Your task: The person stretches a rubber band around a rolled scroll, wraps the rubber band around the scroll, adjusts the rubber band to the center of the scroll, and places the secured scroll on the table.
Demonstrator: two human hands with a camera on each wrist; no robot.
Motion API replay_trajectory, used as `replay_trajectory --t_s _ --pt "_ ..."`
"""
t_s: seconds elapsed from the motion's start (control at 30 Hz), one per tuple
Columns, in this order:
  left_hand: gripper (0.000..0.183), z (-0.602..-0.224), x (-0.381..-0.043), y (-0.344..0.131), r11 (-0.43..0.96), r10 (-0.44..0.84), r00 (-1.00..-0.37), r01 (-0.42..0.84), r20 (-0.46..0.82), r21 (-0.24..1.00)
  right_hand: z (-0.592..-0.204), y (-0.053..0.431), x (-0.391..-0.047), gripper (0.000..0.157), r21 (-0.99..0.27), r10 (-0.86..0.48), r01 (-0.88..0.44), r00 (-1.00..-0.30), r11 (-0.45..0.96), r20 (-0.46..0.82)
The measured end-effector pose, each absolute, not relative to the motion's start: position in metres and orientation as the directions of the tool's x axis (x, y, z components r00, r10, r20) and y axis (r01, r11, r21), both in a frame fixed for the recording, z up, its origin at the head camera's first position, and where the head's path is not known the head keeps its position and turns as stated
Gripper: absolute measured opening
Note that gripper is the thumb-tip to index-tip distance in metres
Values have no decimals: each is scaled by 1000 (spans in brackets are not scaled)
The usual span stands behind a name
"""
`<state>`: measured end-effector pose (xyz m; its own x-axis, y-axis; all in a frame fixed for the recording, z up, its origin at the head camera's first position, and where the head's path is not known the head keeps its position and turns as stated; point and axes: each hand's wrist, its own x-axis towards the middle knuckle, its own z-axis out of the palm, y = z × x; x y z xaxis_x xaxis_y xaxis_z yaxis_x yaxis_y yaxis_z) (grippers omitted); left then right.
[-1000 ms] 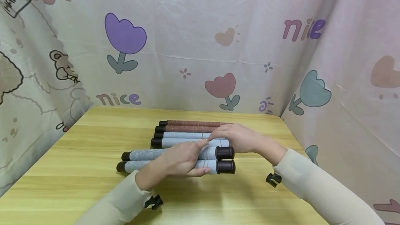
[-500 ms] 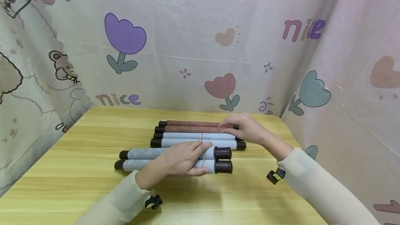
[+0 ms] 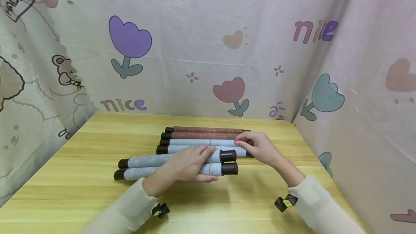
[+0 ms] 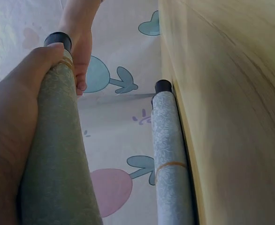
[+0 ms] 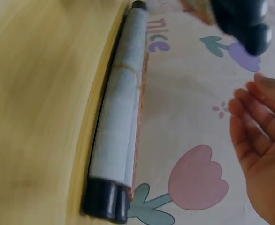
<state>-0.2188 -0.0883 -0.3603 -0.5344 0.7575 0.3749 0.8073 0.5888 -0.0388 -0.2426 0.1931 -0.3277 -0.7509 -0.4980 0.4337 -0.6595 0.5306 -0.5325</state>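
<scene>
My left hand (image 3: 190, 163) grips a pair of grey-blue scrolls (image 3: 147, 160) with dark end knobs, bound by a thin band near their right ends. In the left wrist view the thumb lies along the near held scroll (image 4: 60, 136), which is raised above the table. Farther back, two light blue scrolls (image 3: 188, 142) with a band round them lie side by side. My right hand (image 3: 260, 149) hovers by their right ends, fingers loosely bent; the right wrist view shows this right hand (image 5: 262, 145) holding nothing, apart from the light blue scrolls (image 5: 116, 103).
Two brown patterned scrolls (image 3: 195, 135) lie behind the light blue ones, parallel to them. The wooden table (image 3: 81, 161) ends at a printed curtain (image 3: 182, 82) at the back and sides.
My right hand goes from the light blue scrolls to the brown scrolls' right ends, then draws back toward me. The left hand's pair of scrolls shifts slightly left.
</scene>
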Motion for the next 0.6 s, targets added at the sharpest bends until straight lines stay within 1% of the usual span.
replay_trajectory --t_s 0.13,0.3,0.47,0.6 --pt "82 -362 -221 -88 614 747 -572 789 339 -21 -333 189 -234 13 -611 -414 -585 -810 533 415" --pt "82 -365 -224 -86 625 741 -588 780 326 -13 -341 185 -226 17 -707 -329 -503 -863 496 383" --pt "80 -366 -231 -85 620 742 -593 785 312 17 -345 184 -223 20 -784 -288 -455 -888 422 360" --pt "79 -368 -239 -83 621 744 -605 783 284 39 -347 182 -223 24 -829 -270 -440 -893 344 361"
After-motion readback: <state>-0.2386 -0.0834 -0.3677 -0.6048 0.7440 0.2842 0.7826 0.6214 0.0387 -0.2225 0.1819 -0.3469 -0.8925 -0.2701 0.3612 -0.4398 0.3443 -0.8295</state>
